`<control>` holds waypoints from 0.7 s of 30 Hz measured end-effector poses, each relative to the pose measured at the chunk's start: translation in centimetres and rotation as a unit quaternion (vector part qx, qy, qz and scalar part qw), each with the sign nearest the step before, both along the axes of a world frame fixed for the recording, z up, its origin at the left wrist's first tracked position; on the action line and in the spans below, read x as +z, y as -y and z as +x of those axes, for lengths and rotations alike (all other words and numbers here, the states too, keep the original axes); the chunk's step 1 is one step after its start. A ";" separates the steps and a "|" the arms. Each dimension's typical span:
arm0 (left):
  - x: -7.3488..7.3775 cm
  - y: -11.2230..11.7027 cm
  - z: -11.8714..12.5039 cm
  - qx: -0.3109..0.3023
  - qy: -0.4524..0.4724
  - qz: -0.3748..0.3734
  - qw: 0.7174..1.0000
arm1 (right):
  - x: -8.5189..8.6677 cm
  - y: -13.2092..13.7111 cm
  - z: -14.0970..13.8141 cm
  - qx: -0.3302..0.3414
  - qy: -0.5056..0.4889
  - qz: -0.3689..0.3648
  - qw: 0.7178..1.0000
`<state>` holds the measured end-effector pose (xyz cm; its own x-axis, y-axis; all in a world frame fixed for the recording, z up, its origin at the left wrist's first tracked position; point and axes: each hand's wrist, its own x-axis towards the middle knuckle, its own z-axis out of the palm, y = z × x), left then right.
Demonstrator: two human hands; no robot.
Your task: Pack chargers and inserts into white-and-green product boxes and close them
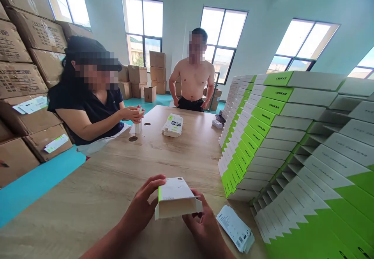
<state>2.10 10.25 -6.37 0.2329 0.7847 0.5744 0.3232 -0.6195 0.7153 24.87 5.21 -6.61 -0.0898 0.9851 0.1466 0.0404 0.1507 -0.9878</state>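
Note:
I hold a small white carton with a green edge (175, 197) over the near end of the wooden table (122, 173), its near end flap open. My left hand (143, 206) grips its left side, fingers curled onto the top. My right hand (204, 226) holds its right end from below, thumb at the flap. A fanned stack of white printed leaflets (236, 228) lies on the table just right of my right hand.
Tall stacks of white and green boxes (263, 134) fill the right side. A seated person (90, 99) at the left handles a small box. Another person (194, 76) stands at the far end. A leaflet pile (173, 125) lies mid-table. Brown cartons (23, 76) line the left wall.

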 end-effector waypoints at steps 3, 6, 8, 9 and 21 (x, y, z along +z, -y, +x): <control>-0.3 -0.3 -0.3 0.019 -0.040 0.033 0.998 | 0.0 -0.1 0.6 0.073 -0.138 -0.073 0.985; -0.9 -0.8 -0.6 0.071 -0.066 0.053 0.994 | -0.4 -0.3 1.2 0.139 -0.208 -0.138 0.958; -1.5 -1.3 -0.8 0.102 -0.064 0.048 0.992 | -0.9 -0.5 1.1 0.141 -0.196 -0.126 0.962; -1.8 -1.5 -0.9 0.110 -0.062 0.043 0.991 | -1.3 -0.6 0.9 0.120 -0.167 -0.111 0.972; -1.1 -1.4 -0.5 0.094 -0.044 -0.071 0.992 | -2.5 -1.7 1.1 -0.146 0.057 0.008 0.988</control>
<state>1.65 11.68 -7.43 0.1195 0.8909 0.4382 0.4885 -0.4370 0.7553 25.97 6.95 -9.10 0.1818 0.9689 0.1678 0.1948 0.1318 -0.9719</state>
